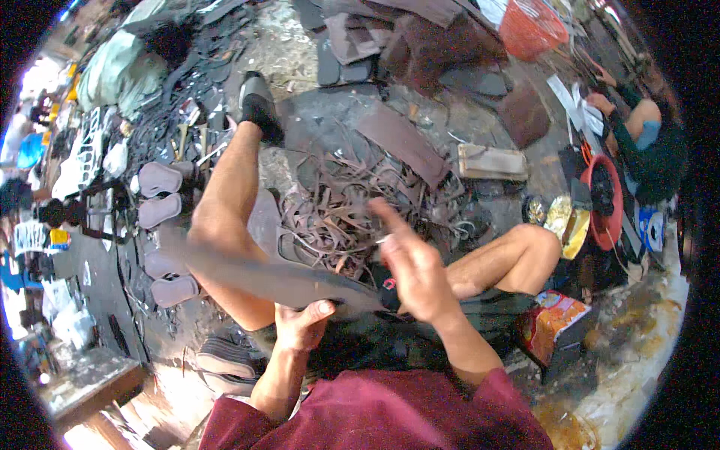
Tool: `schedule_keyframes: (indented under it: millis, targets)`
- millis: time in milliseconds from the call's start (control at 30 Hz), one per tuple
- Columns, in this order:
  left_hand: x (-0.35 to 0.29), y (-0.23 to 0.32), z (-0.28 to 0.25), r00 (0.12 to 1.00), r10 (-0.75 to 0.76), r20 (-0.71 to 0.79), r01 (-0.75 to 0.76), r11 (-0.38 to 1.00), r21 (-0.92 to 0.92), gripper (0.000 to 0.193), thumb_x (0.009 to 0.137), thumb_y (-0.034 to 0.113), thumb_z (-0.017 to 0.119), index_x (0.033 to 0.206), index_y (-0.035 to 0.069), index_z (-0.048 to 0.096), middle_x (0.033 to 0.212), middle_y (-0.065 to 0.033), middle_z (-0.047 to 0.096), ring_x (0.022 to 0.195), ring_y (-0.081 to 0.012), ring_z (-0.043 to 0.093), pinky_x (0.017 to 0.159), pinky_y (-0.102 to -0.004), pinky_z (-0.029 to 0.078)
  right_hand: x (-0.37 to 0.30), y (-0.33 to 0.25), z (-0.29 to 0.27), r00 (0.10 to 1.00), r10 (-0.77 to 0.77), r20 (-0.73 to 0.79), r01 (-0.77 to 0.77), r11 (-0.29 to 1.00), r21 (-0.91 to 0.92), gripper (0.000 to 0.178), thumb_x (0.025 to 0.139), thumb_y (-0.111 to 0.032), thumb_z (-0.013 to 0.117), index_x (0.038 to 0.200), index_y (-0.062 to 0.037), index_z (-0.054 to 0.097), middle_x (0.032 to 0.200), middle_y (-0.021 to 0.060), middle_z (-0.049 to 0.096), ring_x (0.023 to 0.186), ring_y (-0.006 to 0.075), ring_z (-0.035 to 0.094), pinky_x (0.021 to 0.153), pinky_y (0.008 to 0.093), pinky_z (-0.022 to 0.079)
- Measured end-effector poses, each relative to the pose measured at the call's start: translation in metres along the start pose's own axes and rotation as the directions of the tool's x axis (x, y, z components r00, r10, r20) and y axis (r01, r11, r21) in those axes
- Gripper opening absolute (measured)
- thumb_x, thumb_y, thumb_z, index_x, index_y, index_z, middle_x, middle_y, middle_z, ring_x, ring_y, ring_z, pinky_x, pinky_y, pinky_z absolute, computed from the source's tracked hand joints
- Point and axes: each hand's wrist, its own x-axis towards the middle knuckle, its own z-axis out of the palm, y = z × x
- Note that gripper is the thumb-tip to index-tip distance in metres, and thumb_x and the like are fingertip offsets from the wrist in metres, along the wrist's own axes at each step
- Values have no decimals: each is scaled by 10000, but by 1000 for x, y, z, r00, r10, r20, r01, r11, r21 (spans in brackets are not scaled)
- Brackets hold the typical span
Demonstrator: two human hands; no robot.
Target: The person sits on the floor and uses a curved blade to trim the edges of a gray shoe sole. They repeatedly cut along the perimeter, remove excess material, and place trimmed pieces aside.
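Observation:
My left hand [302, 324] is closed on the near edge of a long, flat grey-brown strip of sheet material [270, 276], thumb on top. The strip slants across my lap, and its far left end is blurred. To the right of the strip, my right hand [417, 271] is raised, its fingers mostly curled and smeared by motion. Something small and pale shows at its fingers, too blurred to name. Just left of that hand is a small red object [388, 283]. Beyond, between my legs, lies a heap of thin brown offcut strips [337, 214].
Sole-shaped pieces [159, 180] lie to the left, with a stack of soles [225, 361] nearer. Brown sheets [442, 52] lie at the back. A pale block [493, 163], a red basin [604, 202] and a red basket [531, 30] are at right, where another person [652, 150] sits.

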Motion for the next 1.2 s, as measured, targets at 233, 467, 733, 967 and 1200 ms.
schedule_keyframes:
  millis: [233,467,733,967,1200]
  targets:
    - [55,35,5,640,641,423,-763,462,452,305,842,153,739,1139,197,685,1540,-199,363,1428,-425,322,1148,-547,278,2,-14,25,913,390,123,-369,654,661,443,887,-218,743,1248,6,619,944,81,717,743,117,658,668,250,514]
    - [-1,46,12,948,214,-235,-209,977,48,637,909,-12,616,1470,-20,314,1406,-263,483,1267,-364,542,1071,-432,450,50,-31,1,885,418,-208,-160,690,706,452,819,-136,794,1200,46,632,1053,96,676,939,183,644,873,314,497]
    - [-27,57,23,767,641,-30,-268,363,892,956,653,198,908,1429,-52,410,1356,-228,552,1260,-287,559,1060,-367,440,76,-45,32,946,296,-129,-130,716,686,406,892,-198,729,1249,-34,624,1046,87,709,803,162,666,710,296,523]
    - [-139,10,-243,-47,720,-692,26,694,720,575,815,55,741,1346,-42,545,1294,-153,614,1181,-232,581,999,-367,475,189,112,-77,892,242,-381,-168,962,216,357,882,-134,710,1200,-49,571,963,83,695,678,132,625,543,258,468]
    - [-248,-143,-354,-368,782,-503,706,587,395,331,693,240,780,919,1,739,912,-145,720,870,-327,653,884,-437,486,213,235,-93,990,-38,-133,-23,903,-430,620,659,-138,894,1150,42,562,1094,152,648,980,280,606,905,399,489]
